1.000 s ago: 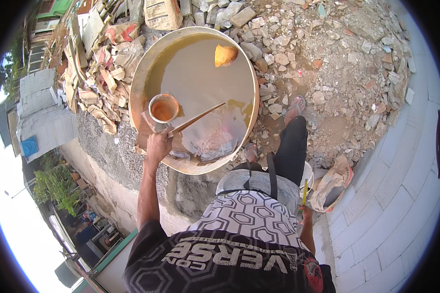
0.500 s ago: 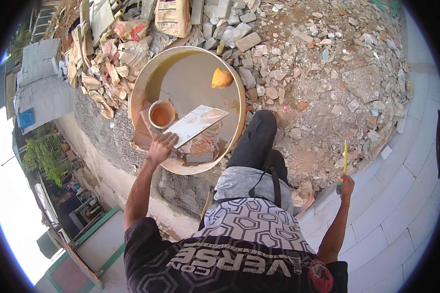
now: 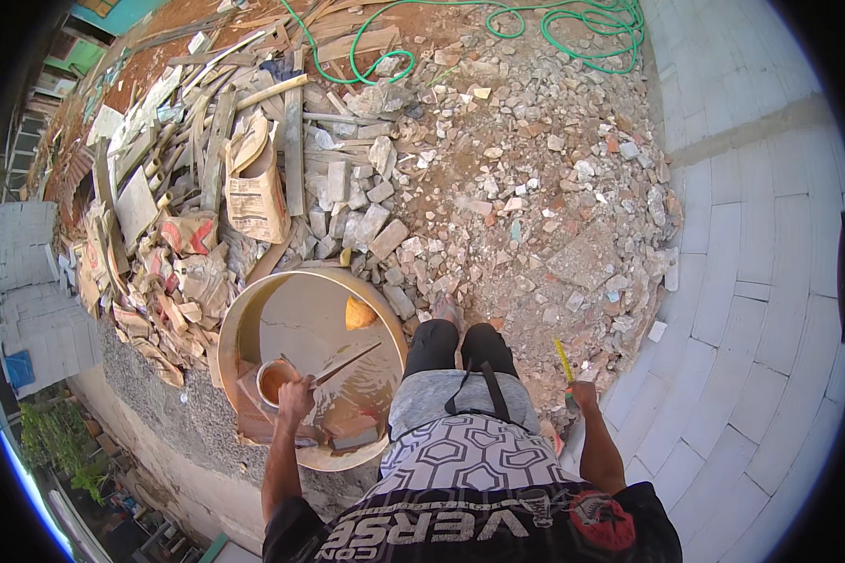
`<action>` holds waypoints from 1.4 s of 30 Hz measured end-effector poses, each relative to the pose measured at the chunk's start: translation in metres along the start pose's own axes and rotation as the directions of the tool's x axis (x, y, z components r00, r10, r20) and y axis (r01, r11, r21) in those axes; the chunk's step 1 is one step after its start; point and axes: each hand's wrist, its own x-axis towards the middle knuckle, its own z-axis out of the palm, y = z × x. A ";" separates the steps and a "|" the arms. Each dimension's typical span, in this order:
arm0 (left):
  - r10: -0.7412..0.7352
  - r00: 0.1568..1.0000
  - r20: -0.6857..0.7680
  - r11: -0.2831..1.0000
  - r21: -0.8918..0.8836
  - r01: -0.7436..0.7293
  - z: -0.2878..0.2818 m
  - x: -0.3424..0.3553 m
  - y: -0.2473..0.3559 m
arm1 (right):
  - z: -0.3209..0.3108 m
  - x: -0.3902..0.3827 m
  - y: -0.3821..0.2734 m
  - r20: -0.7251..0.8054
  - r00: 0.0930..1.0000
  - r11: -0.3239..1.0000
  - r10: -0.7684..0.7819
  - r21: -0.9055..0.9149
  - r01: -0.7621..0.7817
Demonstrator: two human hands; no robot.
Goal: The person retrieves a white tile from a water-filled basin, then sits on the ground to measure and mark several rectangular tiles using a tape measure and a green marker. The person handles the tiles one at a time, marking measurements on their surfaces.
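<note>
My left hand [image 3: 296, 399] is closed on the end of a rectangular tile [image 3: 349, 363], which shows nearly edge-on over a large round tub [image 3: 394, 319]. Murky water fills the tub, and an orange-yellow lump [image 3: 359, 313] sits at its far right side. Just left of that hand stands a round pot [image 3: 275, 377] with brownish contents. More tiles [image 3: 352, 424] lie at the tub's near side, partly under water. Off to the right, my right hand [image 3: 584, 394] grips a tape measure [image 3: 563, 360] with its yellow blade sticking out forward.
Broken bricks and rubble [image 3: 535, 216] spread ahead of me. Wood scraps [image 3: 221, 141] and torn paper sacks [image 3: 256, 202] are heaped beyond the tub. A green hose [image 3: 591, 28] curls at the far end. A pale block wall [image 3: 714, 310] runs along the right.
The tile in my left hand has turned from showing its broad face to nearly edge-on. My view has tilted up, bringing the hose and more rubble in. The tape measure stays in my right hand.
</note>
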 end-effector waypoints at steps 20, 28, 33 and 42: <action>-0.062 0.936 -0.347 0.998 -0.036 0.053 -0.231 0.339 0.097 | -0.254 0.351 -0.062 0.284 0.770 0.495 0.571 0.629 -0.599; -0.168 0.945 -0.282 0.980 -0.153 0.129 -0.349 0.495 0.170 | -0.616 0.535 -0.042 -0.455 0.808 0.719 0.373 0.693 0.058; -0.128 0.943 -0.308 0.988 -0.119 0.096 -0.415 0.619 0.207 | -0.704 0.614 -0.016 -0.492 0.738 0.668 0.462 0.740 0.075; -0.060 0.960 -0.272 0.982 -0.188 0.008 -0.502 0.890 0.303 | -0.563 0.723 0.086 0.222 0.641 0.315 0.735 0.726 -0.612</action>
